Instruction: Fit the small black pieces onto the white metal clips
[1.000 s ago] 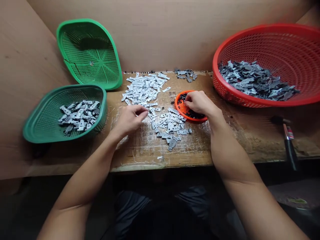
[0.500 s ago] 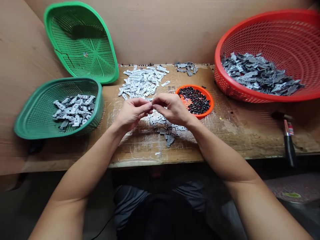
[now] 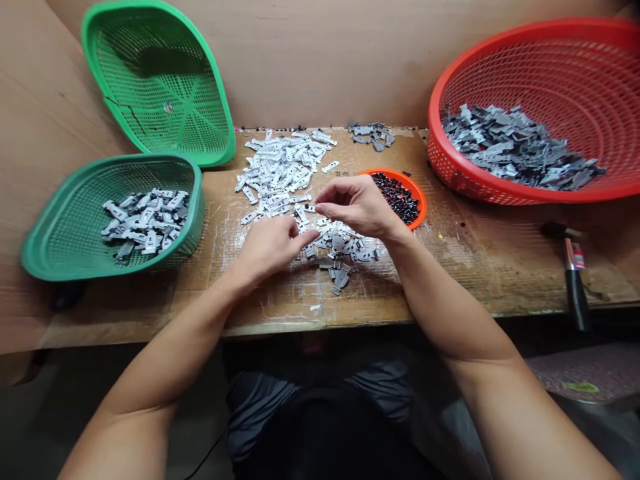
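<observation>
My left hand rests low on the wooden bench, fingers curled, its fingertips touching the near heap of small grey metal clips. My right hand hovers just above that heap in a pinch; what it pinches is too small to make out. Right behind it sits a small orange dish filled with tiny black pieces. A bigger spread of pale metal clips lies farther back on the bench.
A green basket with metal parts stands at the left, another green basket leans on the back wall. A large red basket of dark grey parts is at the right. A hammer lies near the right edge.
One second ago my right hand was in the orange dish. It then met my left hand above the heap; now the hands have parted and the left has dropped onto the clips.
</observation>
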### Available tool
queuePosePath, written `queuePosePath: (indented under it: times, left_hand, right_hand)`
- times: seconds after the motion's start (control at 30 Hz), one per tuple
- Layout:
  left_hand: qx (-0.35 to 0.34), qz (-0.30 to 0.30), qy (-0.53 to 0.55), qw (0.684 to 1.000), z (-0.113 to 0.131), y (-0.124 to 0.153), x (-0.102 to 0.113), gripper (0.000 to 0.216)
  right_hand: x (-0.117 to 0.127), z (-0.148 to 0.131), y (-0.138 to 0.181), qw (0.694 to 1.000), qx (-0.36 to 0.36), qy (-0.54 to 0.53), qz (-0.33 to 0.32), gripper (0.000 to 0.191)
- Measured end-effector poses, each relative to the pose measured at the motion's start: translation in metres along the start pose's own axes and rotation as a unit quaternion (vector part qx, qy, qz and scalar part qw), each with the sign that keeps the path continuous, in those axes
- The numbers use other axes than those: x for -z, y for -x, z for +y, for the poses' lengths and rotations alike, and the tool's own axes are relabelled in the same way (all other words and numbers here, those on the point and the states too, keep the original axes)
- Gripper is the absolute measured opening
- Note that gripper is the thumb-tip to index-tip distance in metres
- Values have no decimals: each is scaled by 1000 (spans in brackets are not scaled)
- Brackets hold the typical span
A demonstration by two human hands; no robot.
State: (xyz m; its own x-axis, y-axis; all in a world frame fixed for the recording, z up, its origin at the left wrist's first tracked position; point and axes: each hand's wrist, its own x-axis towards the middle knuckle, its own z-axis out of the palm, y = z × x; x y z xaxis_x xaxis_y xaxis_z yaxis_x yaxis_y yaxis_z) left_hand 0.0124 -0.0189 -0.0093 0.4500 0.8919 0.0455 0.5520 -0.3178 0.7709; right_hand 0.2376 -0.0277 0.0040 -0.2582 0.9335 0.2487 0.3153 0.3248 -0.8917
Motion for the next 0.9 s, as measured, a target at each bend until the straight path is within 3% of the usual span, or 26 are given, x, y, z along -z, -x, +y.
queuePosePath:
  times: [0.1, 0.23, 0.37, 0.5, 0.73, 0.9]
  left_hand:
    - [-12, -19, -161, 987, 1, 6, -16, 49]
    - [-39, -51, -172, 983, 1, 5, -21, 27]
    - [-40, -35, -68, 996, -5, -3, -5, 13]
    - [-18, -39, 95, 995, -8, -9, 14, 18]
    - [56, -44, 346, 936, -7, -9, 19, 31]
    - [61, -19, 374, 925, -8, -10, 14, 32]
  right_hand:
    - [12, 0, 0, 1000, -24, 17, 3, 24]
    - [25, -1, 3, 999, -37, 9, -36, 23]
    - [27, -3, 6, 991, -49, -15, -125, 21]
    - [19, 0, 7, 980, -79, -41, -179, 17]
    - [3, 4, 5, 971, -136, -57, -186, 21]
    - [-4, 4, 3, 966, -169, -65, -184, 25]
